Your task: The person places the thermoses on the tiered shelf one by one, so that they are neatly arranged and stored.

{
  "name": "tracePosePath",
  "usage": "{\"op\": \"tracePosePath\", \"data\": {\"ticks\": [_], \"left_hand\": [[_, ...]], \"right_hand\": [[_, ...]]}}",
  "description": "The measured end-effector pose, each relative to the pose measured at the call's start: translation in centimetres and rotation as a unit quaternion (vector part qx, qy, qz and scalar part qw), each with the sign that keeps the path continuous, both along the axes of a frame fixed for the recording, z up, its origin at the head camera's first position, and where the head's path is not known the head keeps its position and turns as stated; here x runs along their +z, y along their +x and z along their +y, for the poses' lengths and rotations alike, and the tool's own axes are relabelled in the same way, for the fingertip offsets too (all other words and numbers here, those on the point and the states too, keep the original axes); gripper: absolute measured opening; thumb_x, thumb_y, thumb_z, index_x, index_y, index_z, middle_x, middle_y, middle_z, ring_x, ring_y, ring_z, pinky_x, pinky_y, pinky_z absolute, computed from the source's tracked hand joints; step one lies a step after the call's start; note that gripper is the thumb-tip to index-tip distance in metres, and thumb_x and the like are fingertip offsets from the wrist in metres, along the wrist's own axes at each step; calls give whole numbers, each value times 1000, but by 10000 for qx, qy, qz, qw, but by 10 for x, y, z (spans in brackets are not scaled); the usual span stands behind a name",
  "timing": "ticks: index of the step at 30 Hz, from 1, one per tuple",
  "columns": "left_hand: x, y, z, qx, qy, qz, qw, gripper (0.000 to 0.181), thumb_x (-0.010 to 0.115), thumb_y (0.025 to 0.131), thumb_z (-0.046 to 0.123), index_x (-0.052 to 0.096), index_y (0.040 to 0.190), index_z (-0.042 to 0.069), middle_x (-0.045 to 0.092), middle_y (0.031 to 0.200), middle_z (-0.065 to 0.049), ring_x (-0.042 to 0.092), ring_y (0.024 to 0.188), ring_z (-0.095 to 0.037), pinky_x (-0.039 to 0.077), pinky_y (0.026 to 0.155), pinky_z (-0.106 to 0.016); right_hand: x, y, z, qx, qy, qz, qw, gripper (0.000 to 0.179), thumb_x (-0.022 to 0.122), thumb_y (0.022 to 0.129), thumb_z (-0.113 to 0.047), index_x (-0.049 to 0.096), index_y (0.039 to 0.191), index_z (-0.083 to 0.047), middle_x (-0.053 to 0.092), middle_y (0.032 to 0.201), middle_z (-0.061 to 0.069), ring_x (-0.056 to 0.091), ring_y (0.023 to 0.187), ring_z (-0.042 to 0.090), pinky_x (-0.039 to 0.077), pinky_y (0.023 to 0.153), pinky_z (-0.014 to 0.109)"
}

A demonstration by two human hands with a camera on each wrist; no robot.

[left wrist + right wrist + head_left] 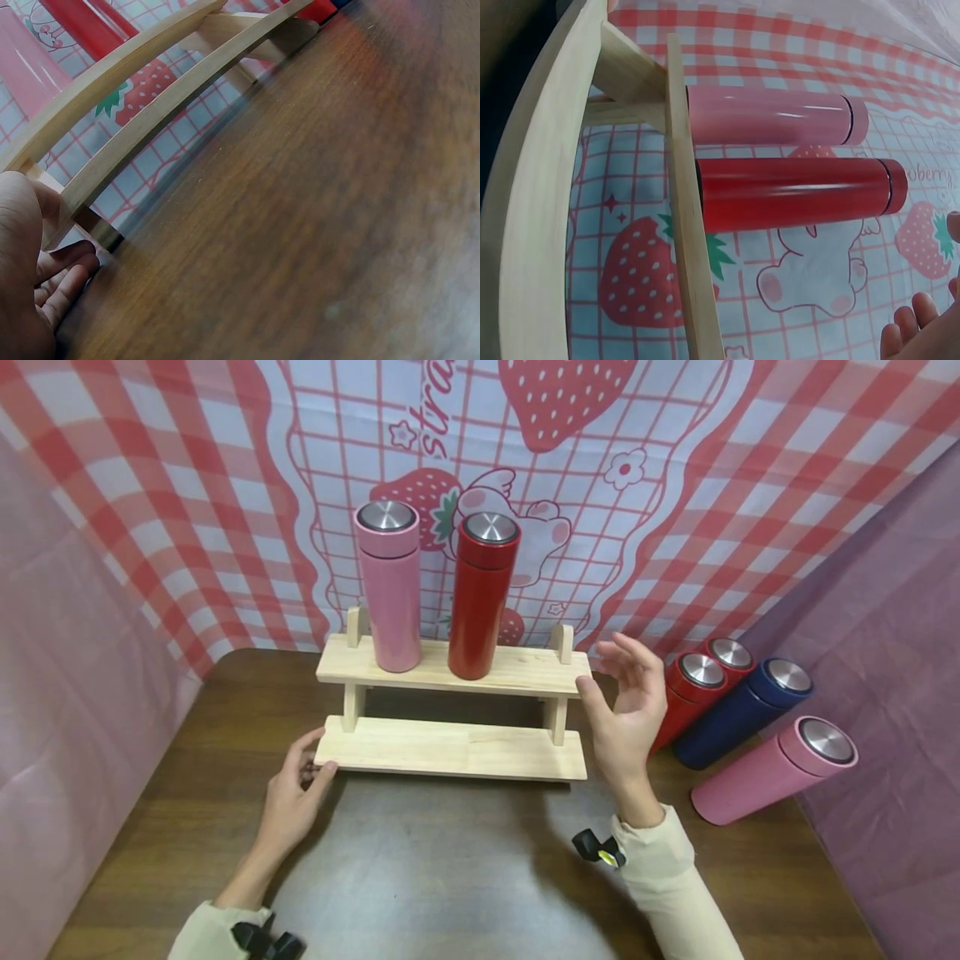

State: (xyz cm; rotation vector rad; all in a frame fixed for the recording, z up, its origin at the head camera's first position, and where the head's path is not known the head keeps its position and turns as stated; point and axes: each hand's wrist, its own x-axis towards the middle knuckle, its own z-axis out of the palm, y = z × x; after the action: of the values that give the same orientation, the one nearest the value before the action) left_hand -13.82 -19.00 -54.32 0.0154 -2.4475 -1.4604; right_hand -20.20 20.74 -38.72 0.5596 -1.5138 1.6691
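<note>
A two-tier wooden rack (450,747) stands on the table, its upper shelf set behind the lower one. Upright on the upper shelf are a pink thermos bottle (393,602) and, to its right, a red thermos bottle (477,610), both with silver-topped lids. The left hand (295,806) holds the left end of the lower shelf, thumb at the front corner; in the left wrist view its other fingers curl below the board (139,124). Beside the upper shelf's right end, the right hand (630,718) is raised with spread, loosely bent fingers and nothing in them.
To the right of the right hand stand more thermos bottles: two red ones (693,681), a dark blue one (742,718) and a pink one (772,772). A strawberry-print cloth (630,535) hangs behind the rack. Pinkish cloth (877,693) borders the brown table (450,868).
</note>
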Motion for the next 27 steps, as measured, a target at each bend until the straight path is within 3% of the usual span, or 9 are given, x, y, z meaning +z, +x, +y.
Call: {"op": "tracePosePath", "data": {"ticks": [4,10,14,18,27], "left_hand": [[0,1,1,-5,-16,-10,10000,55,71,109,9,52,159,3,77,114,-24,67,93,-13,47,81,-14],[-2,-1,2,-38,15,14,10000,54,71,110,11,52,160,3,77,114,-24,65,93,-9,46,81,-13],[-4,-3,1,-70,61,84,9999,55,70,110,10,51,160,3,77,114,-23,64,93,-6,46,83,-11],[-3,-2,0,-80,106,159,9998,55,71,109,8,52,160,3,77,112,-24,64,92,-5,46,83,-10],[-3,-2,0,-63,68,110,9999,54,70,110,9,52,160,3,77,115,-25,63,94,-3,45,83,-9]], "right_hand": [[-3,7,9,-95,-93,23,9999,53,84,88,4,63,136,13,74,121,13,68,114,30,52,101,36],[-5,18,23,-508,-185,50,9985,56,88,86,5,63,134,15,73,124,14,67,120,28,51,101,33],[-5,23,30,-681,-393,-32,9969,53,83,83,12,64,133,13,72,124,15,66,120,28,50,100,32],[-4,23,35,-734,-594,-92,9955,52,78,82,16,65,132,11,71,123,15,65,119,28,51,99,33],[-1,19,43,-1160,-1126,69,9868,45,80,82,13,67,125,9,71,114,16,67,108,28,51,93,31]]}}
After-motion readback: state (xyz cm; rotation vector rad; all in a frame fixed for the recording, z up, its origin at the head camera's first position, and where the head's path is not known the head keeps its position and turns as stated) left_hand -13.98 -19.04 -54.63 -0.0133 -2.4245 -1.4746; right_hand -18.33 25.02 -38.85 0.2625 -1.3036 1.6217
